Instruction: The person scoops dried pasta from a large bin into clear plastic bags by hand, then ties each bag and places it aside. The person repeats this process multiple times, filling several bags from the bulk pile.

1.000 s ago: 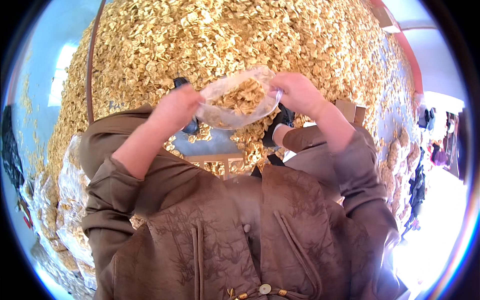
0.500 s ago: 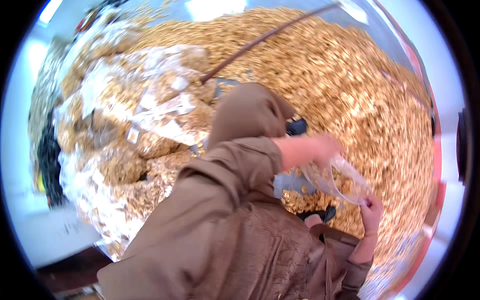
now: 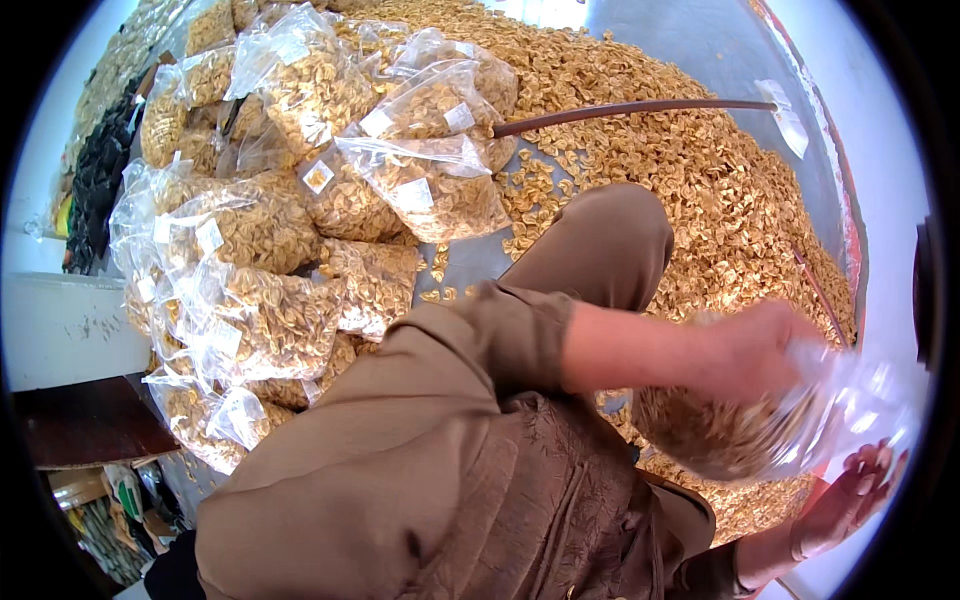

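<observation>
A clear plastic bag (image 3: 705,430) bulging with golden-brown curled dried pieces hangs at the right, smeared by motion. Closed around its upper part is my left hand (image 3: 750,350), also blurred, its forearm reaching across from the left. Loose plastic flares from that grip toward the right rim of the view. Just below the flared plastic, my right hand (image 3: 850,500) has its fingers stretched out and apart. Whether those fingertips touch the plastic is hard to tell. A big pile of the same dried pieces (image 3: 700,230) spreads over the floor beyond my bent knee.
Several filled clear bags (image 3: 270,220) with white labels are heaped at the left. A brown pole (image 3: 640,112) lies over the pile, and a thinner stick (image 3: 822,295) at its right edge. Grey floor (image 3: 690,50) shows at the back. Black plastic (image 3: 100,180) lies far left.
My view has turned, and the scene is sharper. The bag, limp and stretched between both hands before, now shows as bulging. Both hands are farther right; the right one no longer pinches the rim.
</observation>
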The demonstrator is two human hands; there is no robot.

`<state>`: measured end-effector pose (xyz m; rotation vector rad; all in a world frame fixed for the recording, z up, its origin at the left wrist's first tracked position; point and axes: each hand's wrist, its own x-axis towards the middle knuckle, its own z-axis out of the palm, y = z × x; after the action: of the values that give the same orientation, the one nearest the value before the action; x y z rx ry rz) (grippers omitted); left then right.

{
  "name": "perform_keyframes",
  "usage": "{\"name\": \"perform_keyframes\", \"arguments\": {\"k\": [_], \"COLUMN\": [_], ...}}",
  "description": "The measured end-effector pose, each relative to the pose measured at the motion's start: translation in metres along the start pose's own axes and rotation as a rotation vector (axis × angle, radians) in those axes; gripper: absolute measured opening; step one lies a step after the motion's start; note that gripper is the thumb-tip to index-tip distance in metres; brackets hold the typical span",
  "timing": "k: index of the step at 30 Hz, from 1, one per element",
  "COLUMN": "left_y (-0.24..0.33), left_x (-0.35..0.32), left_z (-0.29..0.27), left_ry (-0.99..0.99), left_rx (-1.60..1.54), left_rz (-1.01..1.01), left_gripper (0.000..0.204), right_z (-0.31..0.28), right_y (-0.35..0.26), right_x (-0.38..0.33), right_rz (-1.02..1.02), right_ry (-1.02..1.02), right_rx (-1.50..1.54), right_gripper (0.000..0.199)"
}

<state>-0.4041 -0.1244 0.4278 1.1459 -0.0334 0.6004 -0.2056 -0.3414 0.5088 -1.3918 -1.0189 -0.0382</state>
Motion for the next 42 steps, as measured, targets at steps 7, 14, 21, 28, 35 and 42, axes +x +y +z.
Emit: {"name": "perform_keyframes", "arguments": {"k": [7, 14, 21, 28, 35, 42], "left_y": [0.175, 0.205, 0.179, 0.155, 0.117, 0.144], "left_x": [-0.109, -0.212, -0.385, -0.452, -0.478, -0.331], "left_z": [-0.066, -0.138, -0.353, -0.47, -0.52, -0.458], "left_ry": [0.536, 1.207, 1.488, 1.482, 1.51, 0.922], "left_rx": [0.393, 0.432, 0.491, 0.748, 1.497, 2.741], "left_rz": [0.52, 0.268, -0.09, -0.129, -0.953, -0.359], "left_gripper": [0.019, 0.026, 0.03, 0.035, 0.068, 0.06], "right_z": [0.029, 0.061, 0.082, 0.074, -0.011, -0.171], "right_y": [0.004, 0.009, 0.053, 0.074, 0.084, 0.16], "right_x": [-0.011, -0.017, -0.022, -0.034, -0.054, -0.242], "right_rz": [0.057, 0.284, 0.504, 0.684, 0.726, 1.027], "right_ry": [-0.212, -0.277, -0.317, -0.301, -0.114, 0.646], "right_rx": [0.086, 0.109, 0.086, -0.043, -0.327, -0.42], "right_gripper": [0.028, 0.026, 0.026, 0.026, 0.025, 0.025]}}
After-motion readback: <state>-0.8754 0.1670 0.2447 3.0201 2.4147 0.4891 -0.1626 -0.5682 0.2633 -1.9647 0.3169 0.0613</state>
